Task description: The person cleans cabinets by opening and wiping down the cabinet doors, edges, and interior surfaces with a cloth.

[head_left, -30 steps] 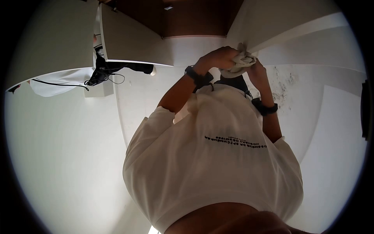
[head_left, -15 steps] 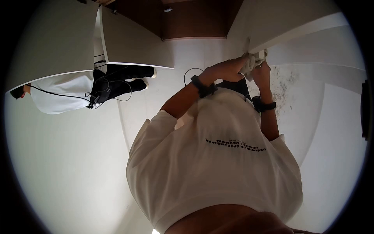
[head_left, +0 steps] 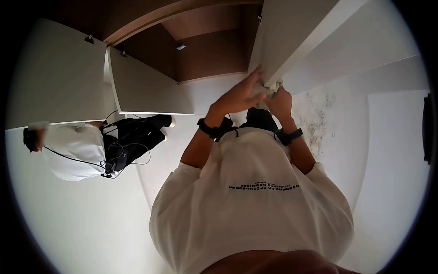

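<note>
At the lower edge of a pale cabinet door (head_left: 296, 41), a crumpled whitish cloth (head_left: 262, 91) shows between my two hands. My right hand (head_left: 280, 102) is closed on the cloth, close against the door's edge. To its left, my left hand (head_left: 242, 95) is open and slightly blurred, its thumb and fingers apart beside the cloth. Part of the cloth is hidden by the hands. Each wrist wears a black band.
An open brown cabinet compartment (head_left: 210, 55) holds a small white item (head_left: 181, 47). More pale doors (head_left: 150, 86) hang open at the left. Beyond them another person in a white shirt (head_left: 75, 153) has black cables at the waist. Dark stains (head_left: 319, 118) mark the white surface at right.
My view has shifted, showing more of the brown compartment. My left hand has spread its fingers away from the cloth it was gathered around, while my right hand stays at the door's edge.
</note>
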`<act>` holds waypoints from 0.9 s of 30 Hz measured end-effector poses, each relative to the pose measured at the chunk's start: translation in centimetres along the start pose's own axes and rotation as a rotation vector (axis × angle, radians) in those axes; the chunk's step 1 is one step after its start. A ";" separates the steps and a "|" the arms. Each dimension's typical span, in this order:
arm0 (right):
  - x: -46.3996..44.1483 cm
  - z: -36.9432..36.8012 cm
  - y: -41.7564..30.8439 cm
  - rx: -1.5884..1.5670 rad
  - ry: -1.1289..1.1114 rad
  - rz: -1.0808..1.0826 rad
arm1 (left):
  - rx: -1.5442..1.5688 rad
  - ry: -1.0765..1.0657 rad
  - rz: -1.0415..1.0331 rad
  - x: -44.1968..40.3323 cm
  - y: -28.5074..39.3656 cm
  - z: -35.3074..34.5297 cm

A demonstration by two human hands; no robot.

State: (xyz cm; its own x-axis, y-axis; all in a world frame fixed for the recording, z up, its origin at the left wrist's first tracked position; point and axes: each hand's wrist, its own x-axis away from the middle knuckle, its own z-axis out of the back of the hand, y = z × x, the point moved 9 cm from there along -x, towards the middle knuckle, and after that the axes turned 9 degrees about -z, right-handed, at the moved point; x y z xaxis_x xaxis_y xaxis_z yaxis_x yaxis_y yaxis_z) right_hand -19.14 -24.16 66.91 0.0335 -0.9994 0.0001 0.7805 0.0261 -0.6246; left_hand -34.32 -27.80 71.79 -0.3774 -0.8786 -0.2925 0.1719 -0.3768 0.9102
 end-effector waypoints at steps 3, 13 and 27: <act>-0.7 -1.4 0.9 0.030 -0.030 0.001 | 0.060 0.025 0.038 -0.2 1.2 -1.2; -4.6 -6.1 1.4 0.081 -0.306 0.086 | -0.240 0.278 0.128 -3.5 -0.7 1.8; -1.4 4.1 10.2 -0.452 -0.442 0.200 | -0.450 0.688 0.126 -3.7 0.8 -5.4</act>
State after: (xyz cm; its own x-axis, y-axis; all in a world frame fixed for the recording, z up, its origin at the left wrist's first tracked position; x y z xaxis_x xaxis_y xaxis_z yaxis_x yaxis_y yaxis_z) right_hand -8.65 -22.40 63.78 0.4788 -0.8710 0.1103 0.3970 0.1027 -0.9120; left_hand -27.86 -26.48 72.00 0.2844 -0.8502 -0.4430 0.5780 -0.2166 0.7868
